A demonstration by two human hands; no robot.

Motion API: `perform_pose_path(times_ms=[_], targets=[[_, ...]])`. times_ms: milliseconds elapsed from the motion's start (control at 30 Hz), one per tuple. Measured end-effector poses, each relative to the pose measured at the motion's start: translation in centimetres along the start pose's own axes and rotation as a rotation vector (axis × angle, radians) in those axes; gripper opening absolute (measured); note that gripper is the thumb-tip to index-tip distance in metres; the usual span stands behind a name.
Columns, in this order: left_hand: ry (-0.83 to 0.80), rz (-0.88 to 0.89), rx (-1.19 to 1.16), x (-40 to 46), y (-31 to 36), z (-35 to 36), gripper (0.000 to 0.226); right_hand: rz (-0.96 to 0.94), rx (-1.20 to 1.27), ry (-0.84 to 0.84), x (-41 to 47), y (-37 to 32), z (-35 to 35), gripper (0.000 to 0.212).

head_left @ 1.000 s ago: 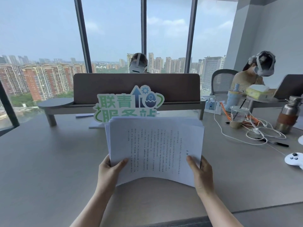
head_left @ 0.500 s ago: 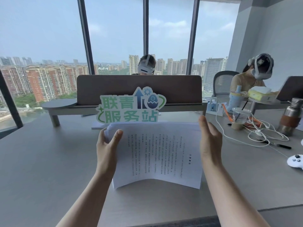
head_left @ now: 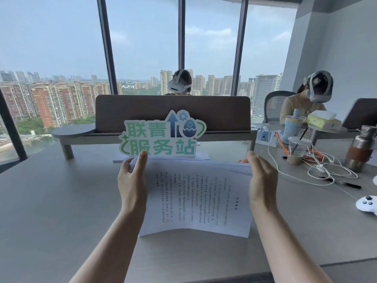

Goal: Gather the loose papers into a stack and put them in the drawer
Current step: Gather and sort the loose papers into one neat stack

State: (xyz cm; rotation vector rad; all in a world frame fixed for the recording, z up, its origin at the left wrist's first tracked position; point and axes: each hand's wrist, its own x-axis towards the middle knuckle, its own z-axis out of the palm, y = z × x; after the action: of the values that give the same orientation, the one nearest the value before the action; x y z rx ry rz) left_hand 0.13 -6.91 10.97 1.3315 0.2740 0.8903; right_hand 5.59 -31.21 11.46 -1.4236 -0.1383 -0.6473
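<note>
Sheaf of white printed paper sheets (head_left: pixel 195 199), lying on the grey bench (head_left: pixel 51 201): light, limp, slippery between leaves. Your left hand (head_left: pixel 132 180) and right hand (head_left: pixel 263 180) flank its side edges, fingers spread, neither clamped. Squeeze both edges, then pinch underneath.

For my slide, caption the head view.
Left hand and right hand square a stack of printed papers on the grey desk.

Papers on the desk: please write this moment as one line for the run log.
stage: squaring stack | papers: on desk, near edge bowed up | left hand: at left edge | right hand: at right edge | drawer: not visible
</note>
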Motion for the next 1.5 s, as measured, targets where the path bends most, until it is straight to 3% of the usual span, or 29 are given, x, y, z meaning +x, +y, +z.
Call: perform_pose_path(times_ms=[133, 367, 600, 767, 933, 1067, 1167, 1200, 1367, 1433, 1500], targets=[[0.050, -0.068, -0.011, -0.1, 0.2, 0.5, 0.026, 0.074, 0.045, 0.043, 0.3, 0.3, 0.1, 0.014], [0.051, -0.095, -0.025, 0.4, 0.4, 0.0, 0.043, 0.005, 0.039, 0.057, -0.1, -0.3, 0.0, 0.015], [0.086, -0.121, -0.040, 0.6, 0.6, -0.1, 0.022, -0.033, -0.002, 0.014, -0.1, 0.2, -0.7, 0.015], [0.050, -0.097, -0.032, 0.4, 0.5, -0.2, 0.036, -0.007, -0.049, 0.027, -0.1, 0.1, -0.5, 0.019], [0.060, -0.075, -0.024, 0.1, 1.0, -0.1, 0.015, -0.005, -0.061, 0.005, -0.4, -0.2, -0.7, 0.016], [0.067, -0.069, -0.018, 0.1, 0.7, -0.2, 0.019, 0.019, -0.070, -0.007, -0.4, -0.6, -0.8, 0.019], [0.056, -0.046, -0.016, 0.2, 0.6, -0.3, 0.040, -0.024, -0.047, -0.060, -0.6, -0.8, -0.9, 0.007], [0.068, -0.034, -0.006, 0.2, 0.5, -0.2, 0.041, -0.046, -0.025, -0.095, -0.7, -0.8, -1.1, 0.013], [0.136, -0.017, 0.030, 0.5, 0.2, 0.3, 0.037, -0.070, 0.031, -0.356, -1.1, 1.4, -3.6, 0.100], [0.144, -0.024, 0.026, 0.7, 0.0, 0.4, 0.042, 0.024, 0.068, -0.401, -2.1, 2.9, -4.2, 0.105], [0.159, -0.014, 0.022, 0.7, 0.0, 0.7, 0.045, 0.154, 0.087, -0.401, -2.9, 4.3, -4.4, 0.078]])
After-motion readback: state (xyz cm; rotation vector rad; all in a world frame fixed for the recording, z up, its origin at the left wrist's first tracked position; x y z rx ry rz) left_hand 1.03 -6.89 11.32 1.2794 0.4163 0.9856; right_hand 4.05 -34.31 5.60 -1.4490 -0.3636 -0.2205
